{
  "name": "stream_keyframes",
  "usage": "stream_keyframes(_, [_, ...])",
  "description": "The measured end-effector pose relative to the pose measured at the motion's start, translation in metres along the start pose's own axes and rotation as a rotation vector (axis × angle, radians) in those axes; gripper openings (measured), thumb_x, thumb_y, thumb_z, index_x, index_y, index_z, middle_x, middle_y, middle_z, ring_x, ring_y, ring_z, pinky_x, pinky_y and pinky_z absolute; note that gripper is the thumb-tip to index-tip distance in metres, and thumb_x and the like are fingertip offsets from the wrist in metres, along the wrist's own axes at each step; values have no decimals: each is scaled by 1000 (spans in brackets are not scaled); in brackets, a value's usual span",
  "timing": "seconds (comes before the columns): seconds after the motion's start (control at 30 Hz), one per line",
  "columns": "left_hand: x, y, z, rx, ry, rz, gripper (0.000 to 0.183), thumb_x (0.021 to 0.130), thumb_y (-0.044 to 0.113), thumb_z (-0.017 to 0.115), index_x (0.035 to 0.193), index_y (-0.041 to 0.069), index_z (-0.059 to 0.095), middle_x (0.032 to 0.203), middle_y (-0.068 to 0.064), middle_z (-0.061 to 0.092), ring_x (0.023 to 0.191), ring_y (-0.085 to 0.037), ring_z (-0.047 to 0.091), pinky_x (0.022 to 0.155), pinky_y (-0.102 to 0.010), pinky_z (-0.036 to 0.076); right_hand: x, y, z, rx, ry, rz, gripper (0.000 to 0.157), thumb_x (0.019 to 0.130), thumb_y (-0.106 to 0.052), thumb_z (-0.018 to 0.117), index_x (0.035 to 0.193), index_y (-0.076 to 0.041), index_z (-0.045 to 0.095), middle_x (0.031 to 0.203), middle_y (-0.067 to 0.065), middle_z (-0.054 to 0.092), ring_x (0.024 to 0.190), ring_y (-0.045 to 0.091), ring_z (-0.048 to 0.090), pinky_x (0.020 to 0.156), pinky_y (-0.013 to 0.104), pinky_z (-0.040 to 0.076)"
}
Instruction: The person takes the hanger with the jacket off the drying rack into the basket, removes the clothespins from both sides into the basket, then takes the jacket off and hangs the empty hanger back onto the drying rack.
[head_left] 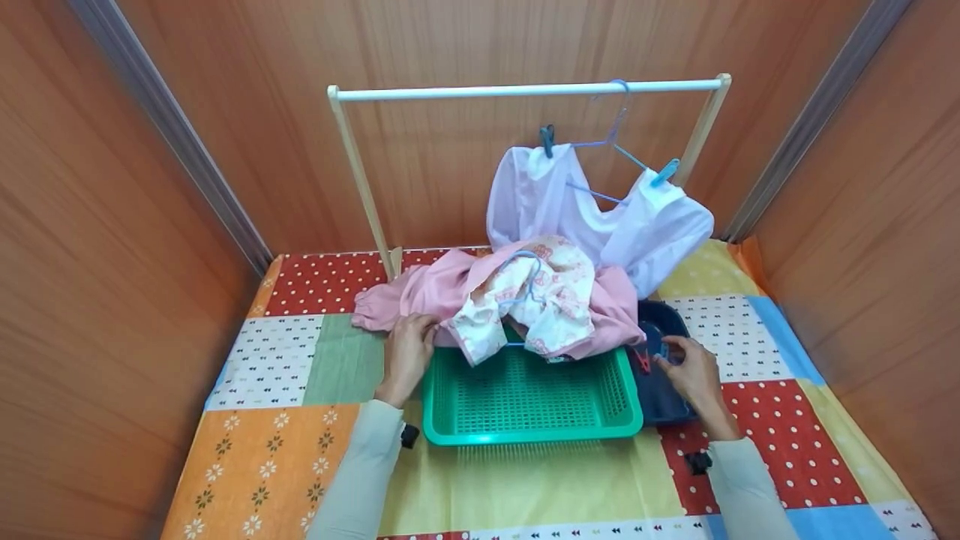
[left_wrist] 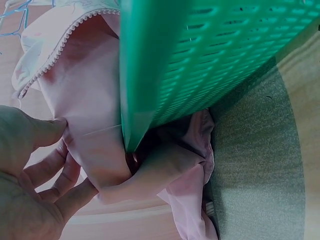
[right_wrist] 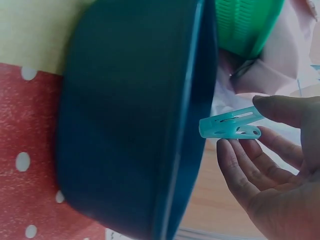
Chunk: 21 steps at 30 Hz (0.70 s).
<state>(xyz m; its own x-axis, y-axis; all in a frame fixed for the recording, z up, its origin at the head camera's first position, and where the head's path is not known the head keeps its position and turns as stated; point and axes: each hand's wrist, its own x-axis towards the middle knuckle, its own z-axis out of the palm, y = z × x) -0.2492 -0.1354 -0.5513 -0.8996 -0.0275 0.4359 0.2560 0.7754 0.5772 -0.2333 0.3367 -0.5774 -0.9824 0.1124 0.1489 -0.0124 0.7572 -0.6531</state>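
Note:
A pink jacket [head_left: 439, 281] with a zip and a white patterned lining lies bunched across the back of the green basket [head_left: 525, 439]. A blue wire hanger [head_left: 517, 255] shows on its lining. At the basket's left, my left hand [head_left: 409, 349] holds the jacket's edge between thumb and fingers, plain in the left wrist view. My right hand [head_left: 691, 371] pinches a teal clothespin [right_wrist: 230, 123] by its handle end, over the dark blue basin [right_wrist: 125, 120]. A red clothespin [head_left: 643, 361] shows at the basin's left side.
Behind stands a wooden rack with a white bar [head_left: 480, 92]. A white garment [head_left: 540, 195] hangs there from a blue hanger [head_left: 615, 124], held by a dark clothespin [head_left: 548, 141] and a blue clothespin [head_left: 665, 172]. A patchwork cloth [head_left: 262, 465] covers the surface; wooden panels [head_left: 465, 45] enclose it.

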Motion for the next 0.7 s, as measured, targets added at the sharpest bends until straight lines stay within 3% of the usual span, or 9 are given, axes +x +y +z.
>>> stream_keyframes(0.4, [-3, 0, -1, 13, 5, 12, 13, 93, 2, 72, 104, 5, 79, 104, -13, 75, 98, -35, 66, 84, -52, 54, -2, 4, 0, -30, -52, 69, 41, 95, -6, 69, 133, 7, 59, 129, 33, 60, 115, 47, 62, 97, 59, 49])
stream_keyframes(0.7, [-1, 0, -2, 6, 5, 10, 13, 92, 1, 73, 104, 4, 79, 104, -13, 74, 98, -35, 66, 85, -52, 54, -2, -28, -16, 15, 26, -40, 37, 95, -8, 71, 128, 6, 63, 123, 30, 64, 110, 45, 65, 94, 58, 51])
